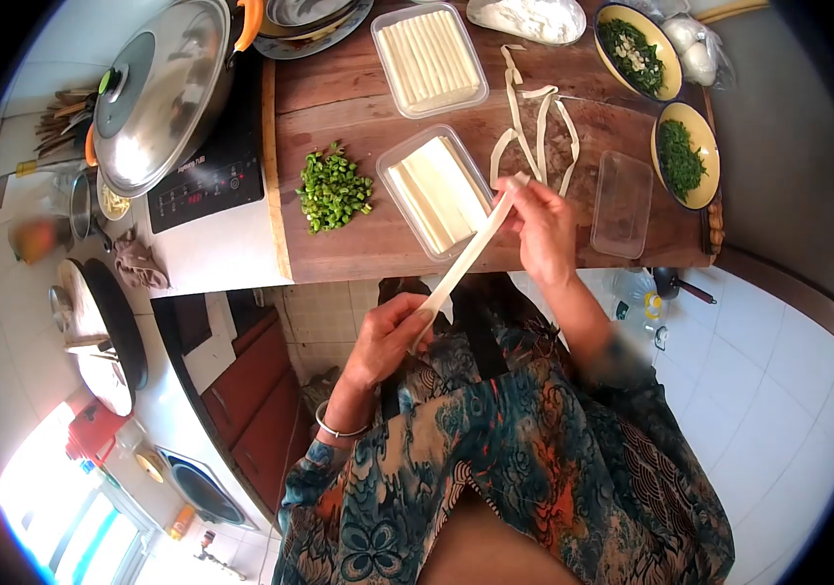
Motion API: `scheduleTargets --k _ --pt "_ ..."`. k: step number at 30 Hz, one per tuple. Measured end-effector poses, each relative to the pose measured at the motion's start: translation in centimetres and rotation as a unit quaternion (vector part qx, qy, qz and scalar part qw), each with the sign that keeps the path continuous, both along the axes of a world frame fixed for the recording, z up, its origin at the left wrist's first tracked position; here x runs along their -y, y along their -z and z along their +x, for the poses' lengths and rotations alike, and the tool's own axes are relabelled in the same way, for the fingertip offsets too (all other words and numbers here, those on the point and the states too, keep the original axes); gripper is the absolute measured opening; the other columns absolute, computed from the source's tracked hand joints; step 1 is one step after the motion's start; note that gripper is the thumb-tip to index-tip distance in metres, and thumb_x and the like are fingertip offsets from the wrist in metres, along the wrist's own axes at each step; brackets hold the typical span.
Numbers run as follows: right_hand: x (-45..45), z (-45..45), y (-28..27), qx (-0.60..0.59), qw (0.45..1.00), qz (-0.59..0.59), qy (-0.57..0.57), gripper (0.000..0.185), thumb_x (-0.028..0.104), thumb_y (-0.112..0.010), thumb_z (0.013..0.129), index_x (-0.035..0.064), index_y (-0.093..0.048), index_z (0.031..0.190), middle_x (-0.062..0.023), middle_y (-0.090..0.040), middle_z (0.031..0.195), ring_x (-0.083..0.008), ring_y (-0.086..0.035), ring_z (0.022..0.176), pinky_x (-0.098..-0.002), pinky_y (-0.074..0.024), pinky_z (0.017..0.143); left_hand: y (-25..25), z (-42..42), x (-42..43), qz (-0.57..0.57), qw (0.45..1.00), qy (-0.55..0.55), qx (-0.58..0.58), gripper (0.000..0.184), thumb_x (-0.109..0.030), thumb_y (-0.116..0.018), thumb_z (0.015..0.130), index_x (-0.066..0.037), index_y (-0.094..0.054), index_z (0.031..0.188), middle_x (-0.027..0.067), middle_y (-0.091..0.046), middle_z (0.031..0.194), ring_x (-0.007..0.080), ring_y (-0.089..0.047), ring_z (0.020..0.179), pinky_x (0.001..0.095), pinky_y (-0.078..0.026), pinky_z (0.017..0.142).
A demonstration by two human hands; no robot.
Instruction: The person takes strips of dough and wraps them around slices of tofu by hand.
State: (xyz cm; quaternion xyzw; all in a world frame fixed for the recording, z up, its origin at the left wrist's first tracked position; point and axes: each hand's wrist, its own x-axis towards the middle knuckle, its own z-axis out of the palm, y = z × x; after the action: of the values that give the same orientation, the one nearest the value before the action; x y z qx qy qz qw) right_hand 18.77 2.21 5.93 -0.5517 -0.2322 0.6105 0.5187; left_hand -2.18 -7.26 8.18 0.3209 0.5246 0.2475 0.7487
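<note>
A pale dough strip (469, 261) stretches diagonally between my hands in front of the table edge. My left hand (388, 336) pinches its lower end, and my right hand (539, 226) grips the upper end near the board. Just beyond the strip, a clear container (429, 246) holds flat pale dough strips (436, 193). Long thin dough strips (541, 136) lie loosely on the wooden board past my right hand. Another container (432, 58) at the back holds a row of dough rolls.
Chopped green vegetables (334, 188) lie on the wooden board (324, 107). An empty clear container (622, 207) and two bowls of greens (688, 161) (635, 54) are at the right. A lidded pan (158, 93) sits on the cooktop (204, 187). White powder (529, 18) fills a tray at the back.
</note>
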Motion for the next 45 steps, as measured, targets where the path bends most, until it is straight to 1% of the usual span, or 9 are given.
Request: scheduleTargets --k 9,15,24,30,33,36,42,44,45 --pt "-4.6 3.2 -0.2 0.086 0.991 0.091 0.056 0.022 0.022 -0.061 0.085 0.0005 -0.065 0.086 -0.0057 -0.063 0.073 -0.0092 -0.057 0.058 -0.0202 -0.0470 0.050 -1.0 -3.0 1.5 -0.010 0.997 -0.024 -0.074 0.020 -0.017 -0.052 0.092 0.000 -0.059 0.101 -0.0012 -0.054 0.066 0.0039 -0.048 0.058 0.0183 -0.041 0.053" --pt "-6.6 4.4 -0.2 0.106 0.982 0.125 0.095 0.017 0.018 -0.061 0.086 0.0008 -0.065 0.085 -0.0040 -0.062 0.071 -0.0081 -0.055 0.054 -0.0200 -0.0464 0.050 -0.8 -4.7 2.3 -0.006 0.998 -0.028 -0.064 0.020 -0.015 -0.052 0.092 0.001 -0.059 0.101 -0.0008 -0.054 0.066 0.0044 -0.047 0.057 0.0186 -0.040 0.052" --pt "-7.3 4.9 -0.4 0.068 0.992 0.088 0.064 0.020 0.015 -0.059 0.087 0.0005 -0.063 0.100 -0.0057 -0.064 0.090 -0.0106 -0.058 0.078 -0.0229 -0.0484 0.062 -1.0 -5.2 2.7 -0.013 0.996 -0.049 -0.068 0.021 -0.014 -0.052 0.092 0.002 -0.058 0.102 0.0006 -0.055 0.067 0.0052 -0.047 0.056 0.0185 -0.039 0.051" --pt "-8.3 4.6 -0.2 0.060 0.987 0.111 0.102 0.020 0.010 -0.060 0.085 0.0002 -0.062 0.103 -0.0051 -0.063 0.096 -0.0089 -0.057 0.080 -0.0230 -0.0484 0.064 -0.8 -5.8 3.1 -0.022 0.995 -0.051 -0.081 0.020 -0.013 -0.053 0.090 0.003 -0.059 0.101 0.0012 -0.057 0.068 0.0061 -0.049 0.058 0.0196 -0.041 0.053" --pt "-8.8 4.2 -0.6 0.054 0.983 0.137 0.108 0.017 0.011 -0.062 0.084 0.0022 -0.066 0.098 -0.0015 -0.062 0.083 -0.0066 -0.056 0.069 -0.0210 -0.0473 0.055 -0.9 -6.1 3.4 -0.019 0.995 -0.053 -0.086 0.020 -0.012 -0.052 0.090 0.003 -0.059 0.101 0.0015 -0.057 0.068 0.0064 -0.050 0.058 0.0199 -0.041 0.054" --pt "-9.5 4.1 -0.9 0.068 0.980 0.159 0.100 0.018 0.011 -0.062 0.084 0.0028 -0.065 0.100 -0.0014 -0.063 0.084 -0.0066 -0.055 0.069 -0.0204 -0.0464 0.055 -0.5 -6.5 3.9 -0.025 0.994 -0.058 -0.086 0.020 -0.012 -0.052 0.090 0.003 -0.059 0.101 0.0016 -0.057 0.069 0.0066 -0.050 0.059 0.0198 -0.041 0.055" --pt "-11.8 3.6 -2.1 0.103 0.965 0.230 0.069 0.019 0.014 -0.056 0.088 0.0018 -0.065 0.098 -0.0045 -0.063 0.082 -0.0077 -0.056 0.068 -0.0210 -0.0480 0.053 -1.5 -5.1 2.1 -0.018 0.994 -0.045 -0.094 0.023 -0.014 -0.051 0.091 0.003 -0.057 0.106 0.0033 -0.059 0.075 0.0076 -0.053 0.065 0.0213 -0.044 0.060" --pt "-12.4 2.5 -1.5 0.189 0.972 0.138 -0.016 0.029 0.025 -0.051 0.090 0.0001 -0.065 0.088 -0.0079 -0.062 0.077 -0.0102 -0.055 0.055 -0.0208 -0.0461 0.047 -0.5 -3.9 0.9 0.010 0.997 -0.058 -0.057 0.024 -0.013 -0.049 0.092 0.004 -0.055 0.108 0.0043 -0.060 0.078 0.0082 -0.053 0.067 0.0218 -0.045 0.063" --pt "-12.7 3.2 -0.2 0.227 0.965 0.066 -0.115 0.031 0.027 -0.051 0.090 0.0003 -0.064 0.085 -0.0078 -0.061 0.074 -0.0099 -0.054 0.053 -0.0206 -0.0454 0.046 -0.2 -3.3 0.5 0.025 0.997 -0.063 -0.038 0.025 -0.013 -0.049 0.092 0.004 -0.055 0.109 0.0048 -0.061 0.080 0.0084 -0.054 0.069 0.0221 -0.045 0.064"
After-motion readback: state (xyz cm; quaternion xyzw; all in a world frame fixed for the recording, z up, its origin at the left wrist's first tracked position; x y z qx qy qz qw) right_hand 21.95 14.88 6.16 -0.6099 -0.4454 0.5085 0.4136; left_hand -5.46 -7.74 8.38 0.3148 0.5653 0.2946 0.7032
